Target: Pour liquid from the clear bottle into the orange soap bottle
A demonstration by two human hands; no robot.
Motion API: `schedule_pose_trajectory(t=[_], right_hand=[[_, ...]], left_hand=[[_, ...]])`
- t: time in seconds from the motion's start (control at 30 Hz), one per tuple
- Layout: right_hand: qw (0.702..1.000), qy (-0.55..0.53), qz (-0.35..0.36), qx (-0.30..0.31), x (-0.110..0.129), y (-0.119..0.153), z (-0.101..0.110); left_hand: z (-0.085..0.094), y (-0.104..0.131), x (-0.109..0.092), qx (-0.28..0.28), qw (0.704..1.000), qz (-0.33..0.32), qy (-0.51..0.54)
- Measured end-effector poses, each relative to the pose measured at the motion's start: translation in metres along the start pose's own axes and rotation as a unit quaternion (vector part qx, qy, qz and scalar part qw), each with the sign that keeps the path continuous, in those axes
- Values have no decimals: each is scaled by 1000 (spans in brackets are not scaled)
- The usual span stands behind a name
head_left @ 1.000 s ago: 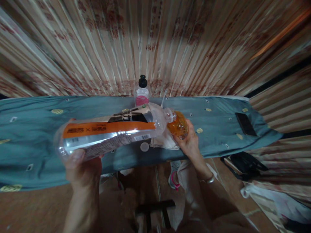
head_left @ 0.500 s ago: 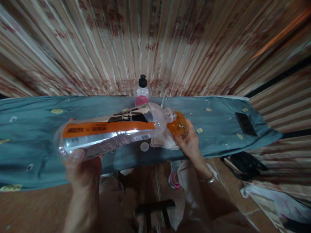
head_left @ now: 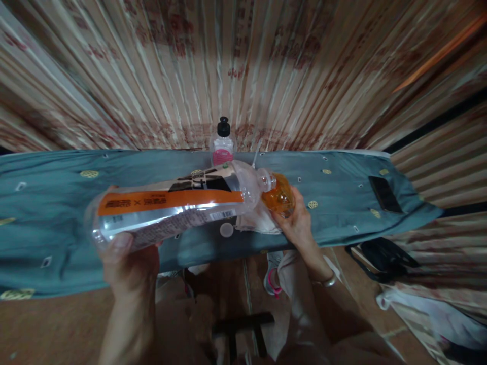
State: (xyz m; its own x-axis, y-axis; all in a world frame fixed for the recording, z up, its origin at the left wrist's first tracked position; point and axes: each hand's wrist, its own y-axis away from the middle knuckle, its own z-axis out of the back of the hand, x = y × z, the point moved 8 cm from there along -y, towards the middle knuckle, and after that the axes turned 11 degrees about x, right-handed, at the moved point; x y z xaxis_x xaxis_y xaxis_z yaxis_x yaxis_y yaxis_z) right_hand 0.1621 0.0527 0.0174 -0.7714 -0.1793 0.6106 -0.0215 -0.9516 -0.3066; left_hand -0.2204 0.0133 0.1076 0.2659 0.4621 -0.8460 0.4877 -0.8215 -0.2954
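Note:
A large clear bottle (head_left: 171,205) with an orange, silver and black label lies nearly level in the air, its base gripped by my left hand (head_left: 131,261). Its open mouth points right and meets a small clear container (head_left: 279,195) of orange liquid. My right hand (head_left: 299,218) is wrapped round that container from the right. Under the bottle's neck a white cloth (head_left: 258,220) lies on the table, with a round white cap (head_left: 227,230) beside it. Whether liquid is flowing at the mouth cannot be made out.
Behind the large bottle stands a clear bottle with a black top (head_left: 223,144) and pink label. A dark phone (head_left: 385,194) lies at the right on the green tablecloth (head_left: 342,187). Pleated curtains (head_left: 236,71) hang behind. A black bag (head_left: 384,258) is below right.

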Motion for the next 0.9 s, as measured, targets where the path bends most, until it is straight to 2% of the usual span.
schedule_pose_trajectory(t=[0.4, 0.9], right_hand=[[1000, -25, -4, 7, -4, -1, -2], [1000, -4, 4, 10, -3, -1, -1]], left_hand=[[-3, 0, 0, 7, 1000, 4, 7], [-1, 0, 0, 3, 1000, 14, 9]])
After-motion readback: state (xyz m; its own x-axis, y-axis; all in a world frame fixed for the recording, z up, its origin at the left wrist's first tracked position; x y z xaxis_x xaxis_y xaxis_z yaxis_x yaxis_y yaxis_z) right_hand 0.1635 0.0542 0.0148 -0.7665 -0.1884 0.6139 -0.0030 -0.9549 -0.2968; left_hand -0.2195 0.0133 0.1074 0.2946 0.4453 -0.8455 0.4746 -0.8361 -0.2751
